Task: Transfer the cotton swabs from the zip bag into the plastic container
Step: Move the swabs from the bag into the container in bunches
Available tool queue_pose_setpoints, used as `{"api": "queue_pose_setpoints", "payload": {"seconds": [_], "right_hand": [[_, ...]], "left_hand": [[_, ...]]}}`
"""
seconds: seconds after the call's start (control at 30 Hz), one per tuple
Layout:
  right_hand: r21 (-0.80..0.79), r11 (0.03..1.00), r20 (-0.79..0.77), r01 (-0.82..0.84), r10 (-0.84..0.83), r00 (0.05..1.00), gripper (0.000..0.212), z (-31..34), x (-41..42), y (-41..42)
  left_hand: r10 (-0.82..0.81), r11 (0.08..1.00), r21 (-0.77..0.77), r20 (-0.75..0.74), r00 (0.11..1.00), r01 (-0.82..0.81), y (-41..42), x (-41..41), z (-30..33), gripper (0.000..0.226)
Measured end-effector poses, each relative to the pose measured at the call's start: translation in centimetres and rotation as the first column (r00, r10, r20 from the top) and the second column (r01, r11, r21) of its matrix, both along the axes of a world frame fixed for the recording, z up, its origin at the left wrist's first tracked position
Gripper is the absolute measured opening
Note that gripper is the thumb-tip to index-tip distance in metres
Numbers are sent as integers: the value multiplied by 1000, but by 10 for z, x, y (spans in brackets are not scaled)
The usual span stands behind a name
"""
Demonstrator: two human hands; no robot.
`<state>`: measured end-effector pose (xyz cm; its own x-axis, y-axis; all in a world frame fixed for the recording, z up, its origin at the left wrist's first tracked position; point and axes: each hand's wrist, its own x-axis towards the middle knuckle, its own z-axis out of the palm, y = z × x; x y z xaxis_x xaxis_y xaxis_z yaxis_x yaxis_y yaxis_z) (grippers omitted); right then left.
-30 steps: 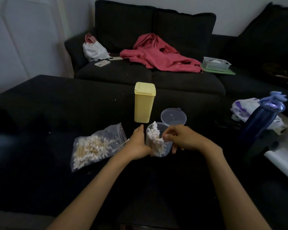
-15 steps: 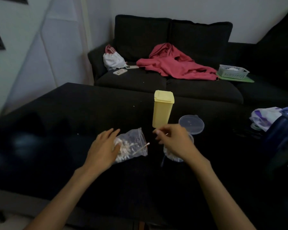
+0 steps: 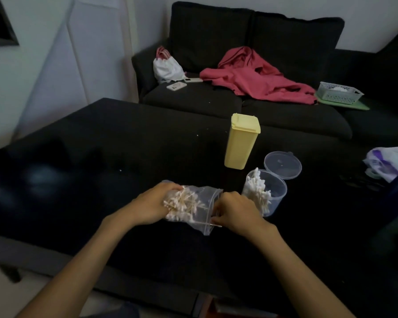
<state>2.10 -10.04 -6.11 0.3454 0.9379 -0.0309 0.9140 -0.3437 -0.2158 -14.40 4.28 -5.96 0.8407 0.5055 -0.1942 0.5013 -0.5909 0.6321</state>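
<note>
Clear zip bag between both hands

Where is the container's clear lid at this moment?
The clear lid lies on the black table, right of centre in the head view, just behind the plastic container and right of the yellow box.

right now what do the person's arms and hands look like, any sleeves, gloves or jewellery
Both forearms are bare from the bottom edge of the picture up to the wrists, with no sleeves in view. The left hand and right hand wear no gloves. No watch, bracelet or ring shows on the wrists or on the fingers that can be seen; the light is dim, so a thin ring could be missed.
</note>
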Motion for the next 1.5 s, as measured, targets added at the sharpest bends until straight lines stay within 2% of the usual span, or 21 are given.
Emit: {"api": "queue_pose_setpoints", "payload": {"seconds": [0.07,0.13,0.23,0.33,0.47,0.53,0.6,0.67,0.73,0.77,0.83,0.9,0.97,1.1,1.17,1.27,1.33,1.4,1.43,1.5], "right_hand": [[35,999,-5,19,-19,1000,19,-1,-2,0],[47,998,-84,52,-48,995,25,0,-1,1],[-57,997,-196,58,-68,978,25,7,2,1],[-96,994,-115,45,-56,992,27,7,-2,-2],[-48,995,-104,89,-94,990,16,4,-7,0],[20,983,-212,185,-177,961,12,6,-1,2],[42,954,-373,295,-260,891,14,9,5,4],[-18,930,-550,366,-315,773,16,9,9,5],[-91,918,-643,385,-349,682,22,6,8,7],[-110,917,-637,383,-361,681,25,2,8,9],[-125,921,-578,369,-370,728,34,-5,5,12],[-139,927,-534,347,-366,762,36,-9,4,13],[-142,926,-521,351,-371,769,32,-11,6,14],[-115,934,-527,338,-346,776,30,-11,11,9],[-115,940,-547,321,-330,770,28,-9,11,7],[-115,942,-591,315,-320,740,20,-7,12,4],[-119,937,-658,328,-321,681,18,-5,13,3],[-141,924,-750,357,-335,570,22,-4,12,2],[-143,921,-769,362,-334,545,20,-3,12,1],[-131,916,-742,379,-344,575,21,-2,14,0]], "left_hand": [[1,1000,-13,7,1000,-1,3,-1,-3,61],[-1,1000,-16,3,1000,1,5,-1,-3,63],[-4,1000,-6,5,1000,4,7,-2,-5,66],[15,999,-29,29,999,-14,10,-1,-8,69],[92,991,-99,74,993,-85,16,-1,-11,85],[94,983,-166,84,992,-79,14,-2,-6,91],[129,959,-266,104,986,-97,12,-3,4,83],[311,910,-325,128,942,-256,14,-4,9,62],[488,865,-166,58,871,-474,19,-6,8,49],[514,854,-81,-26,858,-514,20,-6,6,49],[453,874,-95,-190,871,-476,17,-5,-1,54],[395,896,-119,-232,889,-429,12,-3,-6,55],[414,898,-86,-164,895,-432,13,-1,-9,48],[491,845,-293,98,865,-447,10,2,-1,30],[474,868,-261,187,860,-422,8,2,2,30],[404,914,-129,185,896,-385,7,3,1,17],[340,931,-196,157,927,-309,9,2,-2,13],[300,919,-299,111,948,-256,7,2,-2,18],[308,908,-330,102,946,-260,5,1,-1,17],[367,893,-328,134,920,-309,7,1,0,12]]}}
